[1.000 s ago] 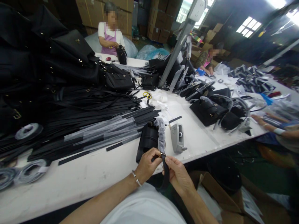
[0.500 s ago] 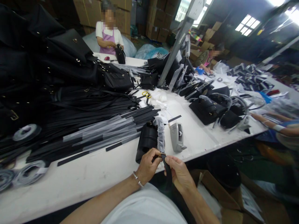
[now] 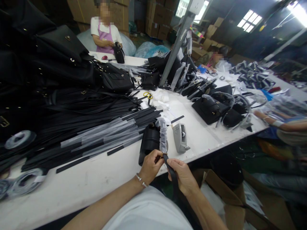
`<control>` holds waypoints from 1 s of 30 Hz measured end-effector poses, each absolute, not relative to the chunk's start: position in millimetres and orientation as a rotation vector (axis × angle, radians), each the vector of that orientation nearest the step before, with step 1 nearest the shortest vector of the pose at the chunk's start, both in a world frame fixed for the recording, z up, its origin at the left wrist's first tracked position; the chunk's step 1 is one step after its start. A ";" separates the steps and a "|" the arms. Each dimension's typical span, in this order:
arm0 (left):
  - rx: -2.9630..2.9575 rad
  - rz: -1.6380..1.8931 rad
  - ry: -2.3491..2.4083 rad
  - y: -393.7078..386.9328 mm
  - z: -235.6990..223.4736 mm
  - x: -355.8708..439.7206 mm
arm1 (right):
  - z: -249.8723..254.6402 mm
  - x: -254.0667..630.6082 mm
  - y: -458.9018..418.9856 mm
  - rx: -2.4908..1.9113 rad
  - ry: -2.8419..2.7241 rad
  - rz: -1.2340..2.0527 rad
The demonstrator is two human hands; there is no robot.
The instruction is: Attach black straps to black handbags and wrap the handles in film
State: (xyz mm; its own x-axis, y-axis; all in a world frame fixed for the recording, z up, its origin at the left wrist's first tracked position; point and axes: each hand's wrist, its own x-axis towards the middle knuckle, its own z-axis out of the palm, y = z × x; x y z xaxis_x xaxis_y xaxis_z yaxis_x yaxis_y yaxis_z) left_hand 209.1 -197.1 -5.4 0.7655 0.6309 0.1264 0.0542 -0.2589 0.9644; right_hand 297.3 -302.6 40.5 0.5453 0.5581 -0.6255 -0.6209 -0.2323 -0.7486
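A black handbag (image 3: 150,140) lies at the table's front edge, its handle (image 3: 163,134) wrapped in clear wrinkled plastic. My left hand (image 3: 151,167) is closed in a pinch at the gold-coloured buckle (image 3: 164,154) at the near end of that handle. Beside it, my right hand (image 3: 181,174) grips a black strap (image 3: 174,179) that runs from the buckle down past the table edge. The fingertips of both hands are close together. To the right of the bag stands a grey tape dispenser (image 3: 179,138).
Black straps (image 3: 96,111), some in clear sleeves, cover the left of the white table (image 3: 96,182), with piled black bags (image 3: 62,48) behind. Yellow scissors (image 3: 147,95) lie farther back. A metal post (image 3: 176,44) rises mid-table. Open cardboard boxes (image 3: 223,191) sit below right. Co-workers are around the table.
The view has shifted slightly, so the table scene sits a little farther left and higher. Both hands keep hold at the buckle and strap, with only small finger movement.
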 end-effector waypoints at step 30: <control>1.847 0.434 0.452 -176.5 -35.0 212.6 | 12.2 284.2 -287.4 -1.320 0.193 0.890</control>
State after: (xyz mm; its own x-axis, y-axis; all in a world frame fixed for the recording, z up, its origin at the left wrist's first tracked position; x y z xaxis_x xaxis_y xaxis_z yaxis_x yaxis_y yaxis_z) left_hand 212.6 -176.5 -35.0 0.8583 0.5078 0.0736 0.0941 -0.2967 0.9503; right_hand 284.2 -287.4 12.2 0.6671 0.4520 -0.5922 -0.6568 -0.0181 -0.7538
